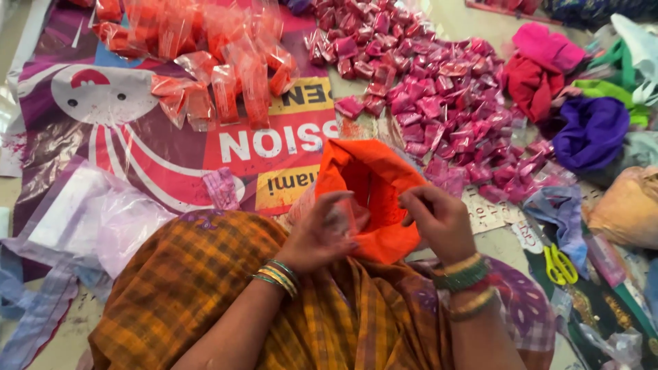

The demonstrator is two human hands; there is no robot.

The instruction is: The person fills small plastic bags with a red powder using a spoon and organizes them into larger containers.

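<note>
The person wears an orange and brown checked cloth (205,288) with purple flower edges. The left wrist has green and gold bangles (277,276). The right wrist has gold, green and red bangles (467,284).

Both hands meet at an open orange bag (373,179); the left hand (317,236) pinches a small clear packet (343,216); the right hand (439,219) touches the bag's rim; pink packets (439,103) lie heaped beyond.

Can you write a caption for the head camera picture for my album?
Two hands, left hand and right hand, hold a small clear packet over an orange bag.
</note>
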